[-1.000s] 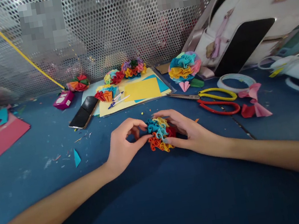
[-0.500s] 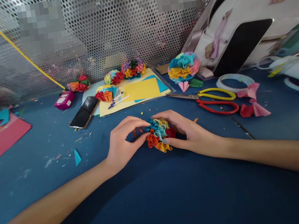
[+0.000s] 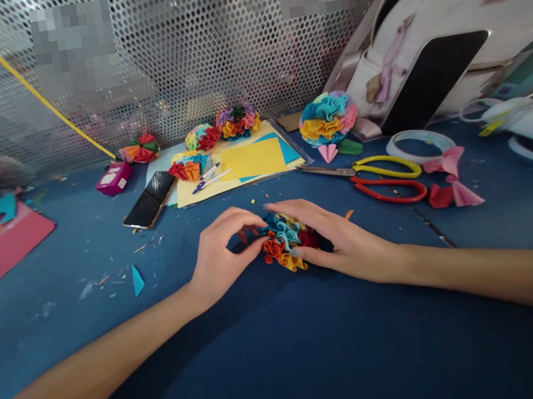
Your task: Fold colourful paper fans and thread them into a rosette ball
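Between my two hands, just above or on the blue table [image 3: 234, 380], is a ruffled paper flower ball [image 3: 286, 240] with curled petals in teal, light blue, orange, yellow and dark red. My left hand [image 3: 228, 249] pinches its left side, thumb and fingertips at the teal and orange petals. Around the right side curves my right hand [image 3: 336, 236], its thumb on the near petals and its fingers over the top, hiding part of the yellow and red ones. The underside of the ball is out of sight.
Scissors [image 3: 385, 181], a tape roll [image 3: 420, 145] and pink paper pieces [image 3: 453, 180] lie to the right. Behind are a phone [image 3: 150, 201], pens, paper sheets [image 3: 255, 159] and more paper balls [image 3: 328, 119]. A backpack [image 3: 442, 3] leans at the right against a perforated metal screen [image 3: 202, 48].
The fingers of my right hand have shifted left across the top of the ball, covering more yellow petals. My left hand keeps nearly the same hold.
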The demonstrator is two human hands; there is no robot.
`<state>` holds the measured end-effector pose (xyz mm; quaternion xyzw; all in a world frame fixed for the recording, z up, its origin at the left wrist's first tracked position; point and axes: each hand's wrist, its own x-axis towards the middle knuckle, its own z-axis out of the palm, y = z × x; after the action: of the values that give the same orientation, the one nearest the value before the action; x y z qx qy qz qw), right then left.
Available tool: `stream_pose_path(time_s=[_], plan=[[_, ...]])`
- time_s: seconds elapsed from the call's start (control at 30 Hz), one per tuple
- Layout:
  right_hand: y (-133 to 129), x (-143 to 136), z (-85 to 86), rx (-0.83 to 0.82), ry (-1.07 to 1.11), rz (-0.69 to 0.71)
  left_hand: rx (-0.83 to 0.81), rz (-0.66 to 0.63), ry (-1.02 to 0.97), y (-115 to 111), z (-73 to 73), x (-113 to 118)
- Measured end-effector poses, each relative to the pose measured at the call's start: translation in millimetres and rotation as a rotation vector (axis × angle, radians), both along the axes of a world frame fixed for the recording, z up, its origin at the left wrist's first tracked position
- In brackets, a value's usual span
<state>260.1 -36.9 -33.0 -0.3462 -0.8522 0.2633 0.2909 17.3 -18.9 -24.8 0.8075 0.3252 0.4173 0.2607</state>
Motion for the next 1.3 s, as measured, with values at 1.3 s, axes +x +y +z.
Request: stream_pose_path(time_s=[1.3], plan=[[0, -4, 20.3, 0.235, 0.133, -0.030, 0.228, -0.042, 0.265, -9, 30.7, 1]])
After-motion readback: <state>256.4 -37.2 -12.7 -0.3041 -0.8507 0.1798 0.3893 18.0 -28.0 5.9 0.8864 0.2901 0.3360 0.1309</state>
